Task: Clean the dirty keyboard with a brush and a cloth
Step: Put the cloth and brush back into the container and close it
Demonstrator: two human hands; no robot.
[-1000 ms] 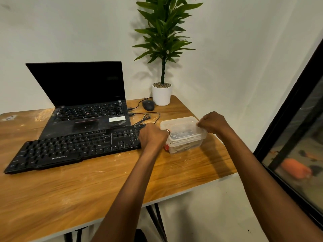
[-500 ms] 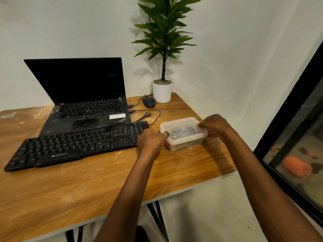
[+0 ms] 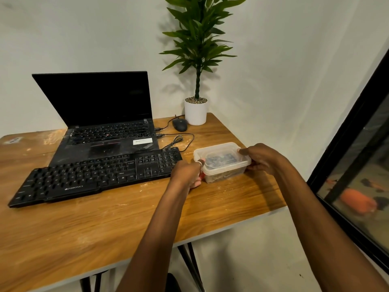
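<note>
A black dusty keyboard (image 3: 94, 175) lies across the wooden table (image 3: 105, 228) in front of a laptop. To its right stands a clear plastic box (image 3: 223, 165) with a lid; dark and tan contents show dimly through it. My left hand (image 3: 186, 174) grips the box's left end, thumb on the lid's rim. My right hand (image 3: 261, 158) grips the right end, thumb over the lid's corner. No brush or cloth can be made out by itself.
An open black laptop (image 3: 101, 123) sits behind the keyboard. A black mouse (image 3: 180, 124) and loose cables lie near a white potted plant (image 3: 195, 111) at the back corner. The table's right edge is close beside the box. A dark-framed window is at right.
Both hands have stayed on the box's ends. The box has shifted slightly toward me and the right thumb now sits on the lid's corner.
</note>
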